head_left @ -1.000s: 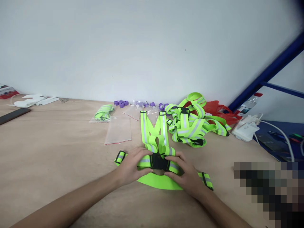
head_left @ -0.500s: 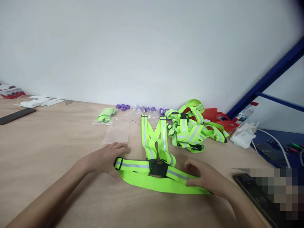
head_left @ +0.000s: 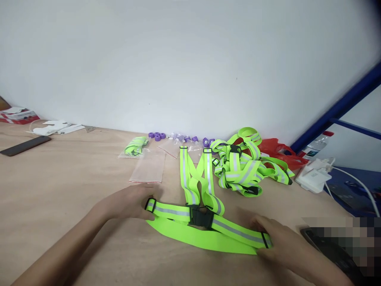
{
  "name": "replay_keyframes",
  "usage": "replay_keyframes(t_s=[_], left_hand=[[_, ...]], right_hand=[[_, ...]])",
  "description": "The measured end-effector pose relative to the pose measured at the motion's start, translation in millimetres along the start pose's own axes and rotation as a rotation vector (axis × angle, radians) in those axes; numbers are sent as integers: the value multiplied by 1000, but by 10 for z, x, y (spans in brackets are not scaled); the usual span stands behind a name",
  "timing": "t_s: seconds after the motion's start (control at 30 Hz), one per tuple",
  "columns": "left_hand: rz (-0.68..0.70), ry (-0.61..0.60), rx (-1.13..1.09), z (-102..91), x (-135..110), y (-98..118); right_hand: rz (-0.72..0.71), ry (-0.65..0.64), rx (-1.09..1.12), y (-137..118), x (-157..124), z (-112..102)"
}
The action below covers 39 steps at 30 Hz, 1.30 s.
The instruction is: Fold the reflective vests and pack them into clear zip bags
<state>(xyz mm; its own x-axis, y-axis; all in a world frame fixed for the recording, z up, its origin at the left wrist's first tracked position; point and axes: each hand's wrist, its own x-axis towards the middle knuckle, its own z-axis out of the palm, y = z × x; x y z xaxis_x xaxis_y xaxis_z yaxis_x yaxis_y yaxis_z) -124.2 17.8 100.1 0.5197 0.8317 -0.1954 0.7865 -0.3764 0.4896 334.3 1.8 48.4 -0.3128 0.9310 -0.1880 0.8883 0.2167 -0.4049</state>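
A neon-green reflective harness (head_left: 190, 234) lies flat on the wooden table (head_left: 59, 186). Its waist belt is stretched sideways, with a black buckle (head_left: 201, 216) in the middle and two shoulder straps (head_left: 196, 171) running away from me. My left hand (head_left: 132, 200) pinches the belt's left end at its black slider. My right hand (head_left: 281, 242) grips the belt's right end.
A pile of more green harnesses (head_left: 244, 167) lies behind to the right, in front of a red bag (head_left: 276, 149). An empty clear bag (head_left: 149, 167), a bagged harness (head_left: 135, 146) and purple pieces (head_left: 157, 136) sit near the wall. A white charger (head_left: 312, 174) is at right, a black phone (head_left: 25, 145) far left.
Both hands slid apart from the buckle to the belt's two ends, and the belt now lies spread out straight. The view shifted slightly.
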Motion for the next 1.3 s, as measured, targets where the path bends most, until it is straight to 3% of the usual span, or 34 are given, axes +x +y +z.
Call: replay_keyframes(t_s=[0.23,0.4,0.53,0.67,0.87,1.07,1.3], left_hand=[[-19,91,-76,-4,-167,103],[-107,114,-124,73,-333,64],[-78,192,-137,159,-489,5],[-65,227,-120,217,-633,-22],[-73,248,-29,292,-766,-43],[-70,199,-18,351,-879,-4],[-227,91,-152,486,-912,115]], right_hand=[[-80,139,55,19,-189,16],[-35,253,199,-56,-410,33],[-11,273,277,-55,-554,75],[-45,361,222,-4,-666,125],[-120,384,96,16,-736,157],[-111,391,74,14,-744,127],[-45,366,121,-34,-813,147]])
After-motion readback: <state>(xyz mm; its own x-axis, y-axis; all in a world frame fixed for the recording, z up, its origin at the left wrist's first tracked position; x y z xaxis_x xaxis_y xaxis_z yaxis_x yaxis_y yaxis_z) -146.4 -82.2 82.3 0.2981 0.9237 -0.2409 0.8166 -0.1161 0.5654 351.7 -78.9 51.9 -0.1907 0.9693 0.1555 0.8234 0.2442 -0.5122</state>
